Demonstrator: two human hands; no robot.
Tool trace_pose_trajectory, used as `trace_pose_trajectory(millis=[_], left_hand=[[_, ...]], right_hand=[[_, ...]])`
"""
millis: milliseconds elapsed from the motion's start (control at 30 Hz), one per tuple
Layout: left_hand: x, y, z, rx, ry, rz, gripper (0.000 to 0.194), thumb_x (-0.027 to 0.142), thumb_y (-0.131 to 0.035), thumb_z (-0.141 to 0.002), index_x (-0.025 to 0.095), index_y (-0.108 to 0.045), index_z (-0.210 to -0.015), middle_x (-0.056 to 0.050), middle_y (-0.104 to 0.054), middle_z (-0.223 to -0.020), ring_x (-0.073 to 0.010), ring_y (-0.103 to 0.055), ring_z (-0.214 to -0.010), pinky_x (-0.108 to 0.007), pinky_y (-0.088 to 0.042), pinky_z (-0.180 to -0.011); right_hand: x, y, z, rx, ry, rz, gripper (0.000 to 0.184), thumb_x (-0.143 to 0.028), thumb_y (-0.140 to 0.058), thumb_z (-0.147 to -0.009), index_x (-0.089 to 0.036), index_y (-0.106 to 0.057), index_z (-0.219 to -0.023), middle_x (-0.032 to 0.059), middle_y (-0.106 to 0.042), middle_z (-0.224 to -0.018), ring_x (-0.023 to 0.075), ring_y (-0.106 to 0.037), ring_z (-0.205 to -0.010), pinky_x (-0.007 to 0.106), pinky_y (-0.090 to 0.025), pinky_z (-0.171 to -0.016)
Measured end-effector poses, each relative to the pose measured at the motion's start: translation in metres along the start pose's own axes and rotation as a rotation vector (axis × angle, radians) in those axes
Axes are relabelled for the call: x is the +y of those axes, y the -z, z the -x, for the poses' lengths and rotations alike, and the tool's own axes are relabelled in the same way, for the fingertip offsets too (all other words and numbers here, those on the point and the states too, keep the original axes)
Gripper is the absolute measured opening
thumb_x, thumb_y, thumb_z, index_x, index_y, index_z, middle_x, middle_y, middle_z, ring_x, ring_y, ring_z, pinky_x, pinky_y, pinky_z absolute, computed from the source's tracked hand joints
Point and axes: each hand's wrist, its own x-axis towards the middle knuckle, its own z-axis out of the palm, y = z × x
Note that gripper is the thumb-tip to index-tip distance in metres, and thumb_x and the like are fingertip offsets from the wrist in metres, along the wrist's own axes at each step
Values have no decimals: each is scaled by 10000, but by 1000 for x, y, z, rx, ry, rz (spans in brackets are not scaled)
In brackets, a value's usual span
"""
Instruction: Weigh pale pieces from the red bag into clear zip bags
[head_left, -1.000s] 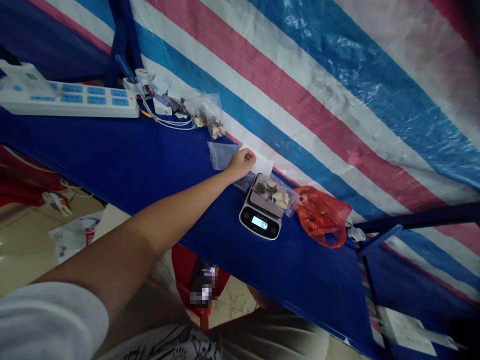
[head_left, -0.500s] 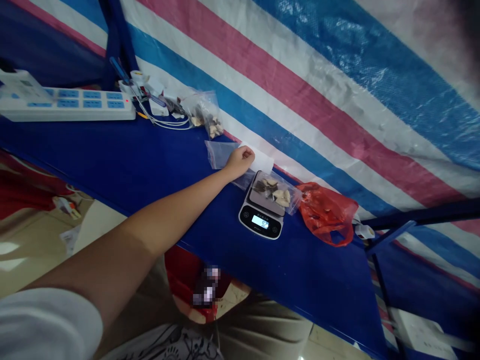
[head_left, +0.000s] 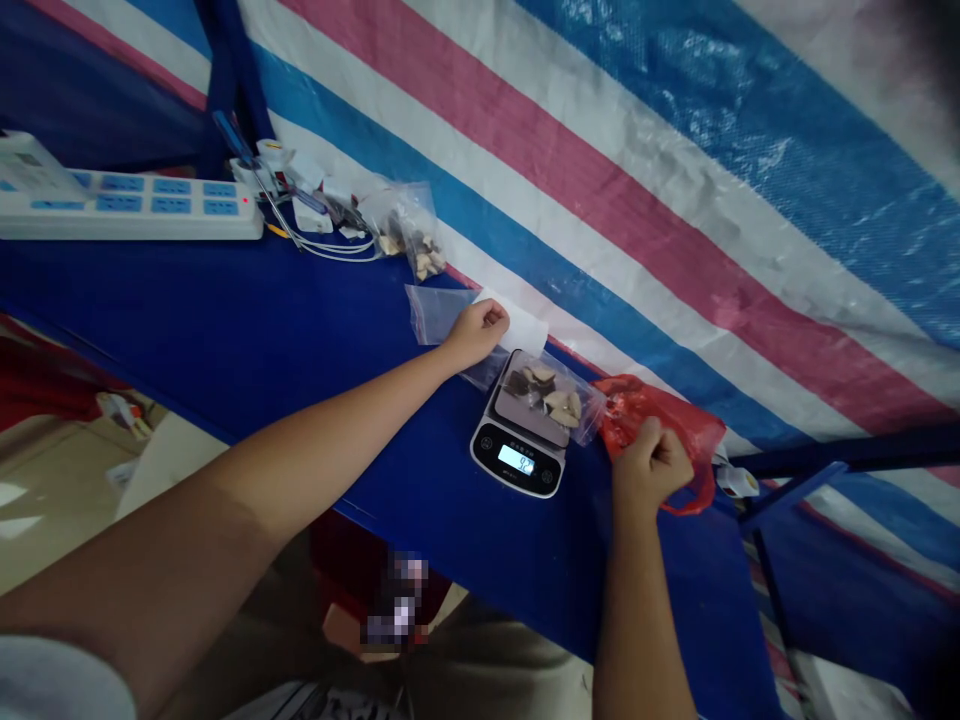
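My left hand (head_left: 478,332), its fingers curled in with nothing visible in them, rests on a clear zip bag (head_left: 433,312) and beside white paper (head_left: 523,328). A small kitchen scale (head_left: 517,468) stands to its right, its lit display seeming to read 92. Lying across the scale's plate is a clear zip bag of dried pale and dark slices (head_left: 559,402), probably mushrooms. My right hand (head_left: 651,465) is closed in front of a red plastic bag (head_left: 694,428); whether it grips anything is hidden.
Farther left along the blue table (head_left: 300,330) lie two filled zip bags (head_left: 424,250), a screwdriver (head_left: 244,145) among cables and plugs, and a long white power strip (head_left: 172,205). A striped tarpaulin (head_left: 600,220) hangs behind. Under the table's edge is a red container (head_left: 349,560).
My right hand has come into view from below and is now at the red bag. My left hand stays in about the same place. The view has shifted slightly.
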Motion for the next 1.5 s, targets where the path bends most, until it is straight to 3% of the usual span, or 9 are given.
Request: trace_pose_trajectory(millis=[67, 133, 267, 767, 900, 1100, 1200, 1367, 1500], left_hand=[[1, 0, 1, -4, -11, -5, 58, 162, -595, -820, 167, -603, -763, 13, -611, -705, -107, -523, -639, -252, -411, -639], [3, 1, 2, -7, -15, -10, 68, 178, -596, -830, 164, -603, -764, 12, -606, -706, -110, -529, -643, -254, -405, -635], [6, 3, 5, -4, -3, -28, 72, 187, -597, -828, 164, -604, -759, 21, -594, -690, -105, -502, -613, -257, -397, -625], [5, 1, 6, -42, -20, -57, 66, 206, -597, -816, 170, -611, -763, 17, -579, -688, -115, -491, -643, -264, -387, -635], [9, 3, 8, -32, -51, -103, 258, 338, -592, -872, 194, -518, -671, 33, -489, -609, -115, -433, -595, -280, -341, -596], [22, 5, 11, 144, -169, -210, 571, 437, -647, -844, 218, -208, -552, 51, -209, -539, -96, -232, -533, -301, -260, -550], [26, 3, 12, 135, -156, -188, 596, 448, -592, -877, 213, -161, -537, 46, -135, -542, -93, -165, -531, -291, -254, -534], [19, 5, 12, 108, -156, -143, 591, 465, -584, -886, 214, -197, -518, 46, -172, -517, -92, -210, -503, -293, -260, -529], [14, 9, 8, 97, -114, -67, 567, 488, -457, -961, 210, -414, -469, 20, -415, -463, -111, -433, -498, -293, -383, -594]], right_hand=[[4, -12, 6, 42, 14, -22, 496, -467, -530, -989, -211, -433, -576, -44, -385, -555, 109, -380, -541, 278, -348, -540], [6, -21, 10, 17, 18, -39, 507, -460, -544, -956, -231, -363, -542, -60, -302, -521, 101, -314, -520, 287, -272, -519], [8, -24, 9, -77, -5, -61, 476, -443, -554, -930, -230, -377, -543, -67, -304, -524, 97, -314, -519, 284, -256, -524], [4, -23, 9, -184, -31, -85, 465, -500, -554, -941, -212, -445, -593, -64, -325, -559, 105, -323, -551, 277, -275, -545], [2, -22, 9, -181, -18, -82, 471, -489, -554, -942, -219, -411, -583, -67, -306, -554, 105, -312, -551, 280, -262, -542], [5, -22, 8, -178, -54, -103, 446, -497, -567, -932, -205, -475, -607, -61, -346, -570, 110, -333, -567, 277, -287, -556], [5, -22, 8, -179, -51, -79, 447, -503, -556, -931, -207, -475, -606, -59, -353, -566, 112, -339, -567, 279, -289, -559], [3, -22, 9, -195, -50, -67, 450, -487, -559, -926, -219, -427, -590, -67, -320, -550, 108, -319, -552, 278, -270, -550], [3, -22, 8, -211, -51, -69, 461, -493, -554, -929, -220, -411, -587, -68, -315, -552, 104, -317, -545, 276, -261, -541]])
